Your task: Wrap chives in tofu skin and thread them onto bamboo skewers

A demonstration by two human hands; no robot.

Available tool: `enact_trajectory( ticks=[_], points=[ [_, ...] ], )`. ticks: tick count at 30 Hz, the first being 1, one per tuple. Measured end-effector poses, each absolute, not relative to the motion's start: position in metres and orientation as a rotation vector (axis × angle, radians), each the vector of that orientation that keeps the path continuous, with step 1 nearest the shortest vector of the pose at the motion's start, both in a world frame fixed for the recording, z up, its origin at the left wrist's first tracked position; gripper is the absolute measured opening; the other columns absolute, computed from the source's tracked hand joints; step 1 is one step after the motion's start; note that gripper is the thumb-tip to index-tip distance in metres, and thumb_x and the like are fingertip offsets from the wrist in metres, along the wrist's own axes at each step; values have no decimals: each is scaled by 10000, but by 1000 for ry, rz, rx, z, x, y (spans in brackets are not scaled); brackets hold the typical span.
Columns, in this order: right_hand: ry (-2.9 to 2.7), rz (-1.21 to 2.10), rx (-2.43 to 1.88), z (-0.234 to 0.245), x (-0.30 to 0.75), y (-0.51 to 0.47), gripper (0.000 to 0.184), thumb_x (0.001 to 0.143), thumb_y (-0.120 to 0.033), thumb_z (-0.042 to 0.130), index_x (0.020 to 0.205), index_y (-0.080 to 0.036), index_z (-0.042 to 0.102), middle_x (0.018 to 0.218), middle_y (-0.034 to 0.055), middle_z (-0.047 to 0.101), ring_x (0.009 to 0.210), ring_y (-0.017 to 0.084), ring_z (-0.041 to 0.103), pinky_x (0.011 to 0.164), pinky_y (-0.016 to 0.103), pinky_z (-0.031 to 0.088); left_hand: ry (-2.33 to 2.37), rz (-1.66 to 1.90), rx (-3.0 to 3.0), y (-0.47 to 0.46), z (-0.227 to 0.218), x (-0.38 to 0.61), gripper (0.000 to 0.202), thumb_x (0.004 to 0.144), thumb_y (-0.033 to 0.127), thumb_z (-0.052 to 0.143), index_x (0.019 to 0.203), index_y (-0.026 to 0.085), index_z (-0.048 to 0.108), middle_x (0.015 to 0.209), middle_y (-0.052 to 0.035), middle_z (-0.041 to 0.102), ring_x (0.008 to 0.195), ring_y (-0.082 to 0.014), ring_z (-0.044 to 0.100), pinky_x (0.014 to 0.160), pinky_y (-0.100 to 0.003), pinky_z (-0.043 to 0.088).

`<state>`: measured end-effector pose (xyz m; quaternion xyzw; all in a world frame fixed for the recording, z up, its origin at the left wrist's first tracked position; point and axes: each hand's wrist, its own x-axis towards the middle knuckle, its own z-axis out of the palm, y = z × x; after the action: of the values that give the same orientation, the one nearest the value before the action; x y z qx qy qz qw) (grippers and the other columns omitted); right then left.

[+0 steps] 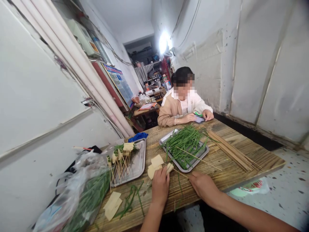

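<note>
My left hand (160, 184) is closed around a small pale roll (170, 168) that looks like rolled tofu sheet. In my right hand (202, 187), the fingers pinch a thin bamboo skewer (181, 173); it runs left to the roll, and its tip there is hidden. Flat tofu sheets (156, 160) lie just beyond my left hand. Behind both hands, a metal tray (205, 152) holds a heap of green chives (184, 143), with one loose skewer (199, 158) across it. Finished-looking skewers (122, 158) with rolls and greens rest on the left tray (141, 161).
A bundle of bamboo skewers (234, 151) lies on the right of the wooden table (263, 154). More tofu sheets (112, 205) and loose chives (130, 201) are at front left, beside a plastic bag of greens (89, 199). A person (180, 103) sits opposite, holding a small object.
</note>
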<state>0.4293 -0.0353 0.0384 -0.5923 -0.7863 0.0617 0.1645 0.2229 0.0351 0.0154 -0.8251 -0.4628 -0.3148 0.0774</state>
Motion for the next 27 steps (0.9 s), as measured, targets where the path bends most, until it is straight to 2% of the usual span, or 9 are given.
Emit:
enact_trajectory(
  ticks=[7,11,16,21,27],
  points=[
    [-2309,13,-1667,27,431,-19,203,869,-71,446,903,-126,638,915,95,627,847,198,565,723,283,421,-1499,-1032,-2460,39,5,223,252,858,174,495,1083,165,609,946,-90,654,880,-214,588,776,-377,506],
    [-2336,-49,-1692,33,430,-18,184,867,-83,470,831,-121,646,871,106,622,827,203,548,704,293,411,-1543,-999,-2482,42,8,223,246,848,183,526,1081,166,606,932,-84,648,874,-216,583,779,-381,510],
    [-2359,-142,-1604,65,421,-14,238,906,-160,457,753,-140,637,790,85,592,804,196,518,694,296,380,-1466,-1032,-2417,27,4,216,335,858,154,509,1190,162,544,1105,-125,608,1018,-230,566,858,-407,496],
    [-2575,-27,-1321,93,382,44,229,920,-233,465,818,-154,654,842,63,611,830,169,512,700,271,362,-1475,-1154,-2253,3,-1,192,276,853,182,537,1121,146,590,1031,-118,635,963,-228,583,848,-413,495],
    [-2869,24,-1213,78,328,116,198,872,-179,485,866,-115,672,888,117,650,915,211,535,780,311,367,-1605,-1367,-2124,-9,-10,167,302,854,196,527,1143,153,604,1067,-113,638,1005,-216,586,882,-394,494]
  ],
)
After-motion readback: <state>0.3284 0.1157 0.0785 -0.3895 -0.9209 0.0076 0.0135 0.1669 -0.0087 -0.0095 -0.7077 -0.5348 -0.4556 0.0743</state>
